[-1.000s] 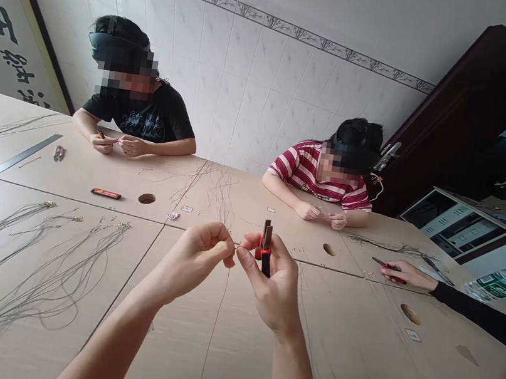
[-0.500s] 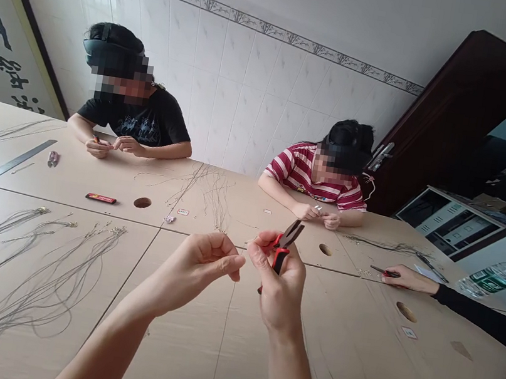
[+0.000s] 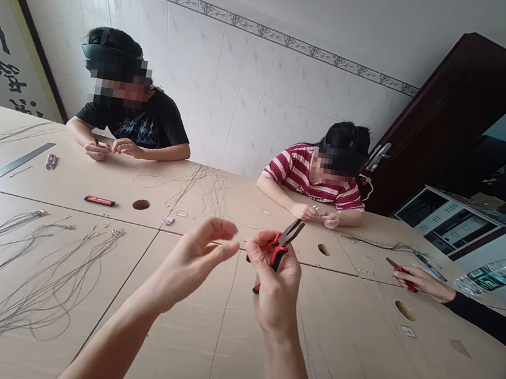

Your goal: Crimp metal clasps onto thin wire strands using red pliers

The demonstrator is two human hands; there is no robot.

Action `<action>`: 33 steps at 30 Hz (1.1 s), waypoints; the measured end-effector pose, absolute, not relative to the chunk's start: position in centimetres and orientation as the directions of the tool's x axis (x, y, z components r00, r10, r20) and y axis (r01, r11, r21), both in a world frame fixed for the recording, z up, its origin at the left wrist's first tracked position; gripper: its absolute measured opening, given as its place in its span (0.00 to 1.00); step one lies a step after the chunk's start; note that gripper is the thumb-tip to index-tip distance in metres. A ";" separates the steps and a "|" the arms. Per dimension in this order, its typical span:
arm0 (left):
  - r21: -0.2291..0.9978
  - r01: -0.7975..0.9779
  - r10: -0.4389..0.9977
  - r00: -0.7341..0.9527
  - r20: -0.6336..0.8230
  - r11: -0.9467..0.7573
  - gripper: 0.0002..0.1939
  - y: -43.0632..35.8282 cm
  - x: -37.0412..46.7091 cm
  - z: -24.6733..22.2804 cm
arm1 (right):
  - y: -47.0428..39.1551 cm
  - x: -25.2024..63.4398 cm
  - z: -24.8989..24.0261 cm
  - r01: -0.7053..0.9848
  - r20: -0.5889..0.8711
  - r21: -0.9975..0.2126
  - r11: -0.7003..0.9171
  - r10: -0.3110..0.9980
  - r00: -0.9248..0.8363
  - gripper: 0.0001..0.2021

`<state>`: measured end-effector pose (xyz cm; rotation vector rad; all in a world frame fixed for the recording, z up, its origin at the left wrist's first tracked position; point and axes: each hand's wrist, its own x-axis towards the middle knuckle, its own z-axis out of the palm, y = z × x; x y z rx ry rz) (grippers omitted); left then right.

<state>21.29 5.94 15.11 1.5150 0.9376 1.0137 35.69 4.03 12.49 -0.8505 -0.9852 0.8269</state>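
Note:
My right hand (image 3: 278, 282) is wrapped round red-and-black pliers (image 3: 279, 258), whose metal jaws point up and away. Its thumb and forefinger are pinched together at the left of the pliers; anything between them is too small to make out. Just left of it, my left hand (image 3: 192, 263) hangs over the table with thumb and fingers apart and nothing visible in it. Bundles of thin dark cords (image 3: 73, 273) with small metallic ends lie on the table (image 3: 171, 355) to the left.
Two people sit across the table, working with their hands. Another person's hand (image 3: 429, 284) holds pliers at the right, near a water bottle (image 3: 497, 275). A steel ruler (image 3: 14, 163), a red-and-black box (image 3: 100, 201) and round holes (image 3: 141, 204) are on the tabletop.
My left thumb and fingers have parted from their pinch. My right hand has shifted slightly left with the pliers. The hand at the right has moved right and raised its pliers.

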 end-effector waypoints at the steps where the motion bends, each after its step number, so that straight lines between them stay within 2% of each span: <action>1: 0.990 0.038 0.950 0.287 0.121 -0.137 0.19 6.0 21.3 15.1 | 4.1 35.8 12.4 -0.177 0.361 -0.882 0.438 0.866 0.345 0.10; 2: 0.993 0.022 0.954 0.279 0.105 -0.116 0.20 6.0 21.3 15.1 | 4.2 35.9 12.3 -0.161 0.371 -0.879 0.449 0.855 0.362 0.10; 4: 0.997 0.019 0.902 0.429 0.055 -0.070 0.20 6.1 21.2 15.1 | 4.3 36.2 12.1 -0.122 0.389 -0.876 0.466 0.834 0.393 0.10; 6: 0.998 0.056 0.758 0.652 -0.017 -0.026 0.22 6.1 21.1 15.1 | 4.4 36.6 12.1 -0.085 0.397 -0.877 0.473 0.813 0.426 0.10; 8: 0.997 0.065 0.605 0.792 -0.075 0.038 0.22 5.7 21.4 15.1 | 4.5 36.8 12.2 -0.072 0.397 -0.875 0.478 0.796 0.457 0.10; 10: 0.990 -0.021 0.486 0.872 -0.050 0.140 0.21 4.8 22.1 15.1 | 4.7 36.8 12.3 -0.090 0.370 -0.881 0.465 0.794 0.482 0.11; 13: 0.940 -0.160 0.355 0.934 0.045 0.302 0.26 3.0 23.7 14.6 | 4.9 36.5 12.1 -0.167 0.316 -0.876 0.452 0.801 0.509 0.12; 19: 0.916 -0.210 0.411 0.910 0.056 0.341 0.33 0.3 26.5 12.4 | 5.1 36.0 11.9 -0.374 0.250 -0.800 0.469 0.827 0.503 0.13; 24: 0.873 -0.257 0.375 0.922 0.093 0.414 0.31 -0.6 26.0 12.5 | 5.4 36.8 12.4 -0.405 0.202 -0.757 0.512 0.773 0.601 0.16; 26: 0.812 -0.368 0.398 0.898 0.185 0.453 0.30 -1.0 24.8 13.7 | 5.6 37.1 12.4 -0.394 0.193 -0.758 0.520 0.755 0.626 0.16; 29: 0.687 -0.621 0.602 0.729 0.327 0.378 0.28 -1.3 22.7 16.1 | 5.6 36.7 12.3 -0.377 0.181 -0.777 0.504 0.752 0.634 0.16; 31: 0.620 -0.768 0.778 0.485 0.399 0.161 0.24 -0.9 21.7 17.6 | 5.4 35.8 12.1 -0.358 0.177 -0.800 0.481 0.760 0.626 0.16; 33: 0.568 -0.807 0.890 0.129 0.437 -0.162 0.21 -0.1 21.1 18.4 | 4.9 34.7 11.9 -0.322 0.188 -0.830 0.456 0.772 0.607 0.15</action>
